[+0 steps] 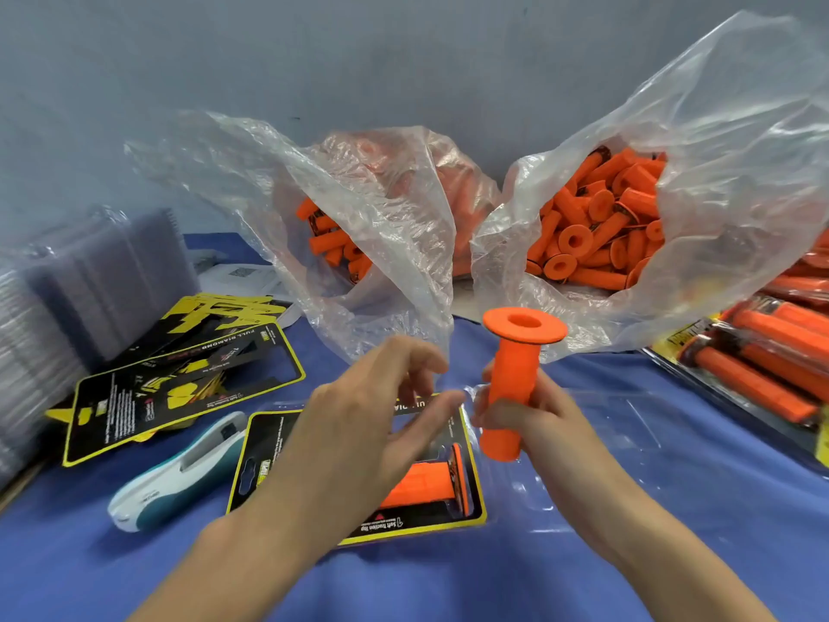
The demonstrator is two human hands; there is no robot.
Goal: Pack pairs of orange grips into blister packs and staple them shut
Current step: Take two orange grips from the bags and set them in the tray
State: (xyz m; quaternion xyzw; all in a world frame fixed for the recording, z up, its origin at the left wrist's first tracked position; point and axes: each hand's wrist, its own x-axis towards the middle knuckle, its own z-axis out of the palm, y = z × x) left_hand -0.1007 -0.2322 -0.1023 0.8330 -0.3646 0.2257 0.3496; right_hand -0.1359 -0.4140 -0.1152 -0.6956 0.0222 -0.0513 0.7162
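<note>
Orange is all over this bench, and from my remote seat I judge the job well under way but far from over. At the right edge lies a pile of finished blister packs (762, 370), each showing orange grips behind clear plastic (I cannot make out their staples from here).

In front, on the blue cloth table (673, 540), an open blister pack with a black-and-yellow backing card (264, 460) has one ribbed orange grip (417, 489) lying in it, flange to the right. Its clear lid half (628, 442) lies flat on the cloth beside it.

The right hand (543, 424) grasps a second flanged orange rubber grip (511, 388) round its lower barrel, upright, flange on top, above the card's right edge. The left hand (377, 410) hovers over the card, fingers loosely spread and holding nothing.

So I reckon this pack is half filled. The held grip has to go in beside its partner and the lid has to fold over. Then comes the white-and-teal stapler (179, 473), lying untouched just left of the pack.

A left clear plastic bag (359, 208) and a right clear plastic bag (717, 150) full of loose grips, a stack of empty clear shells (89, 271) and spare printed cards (179, 388) tell me plenty of pairs remain.
</note>
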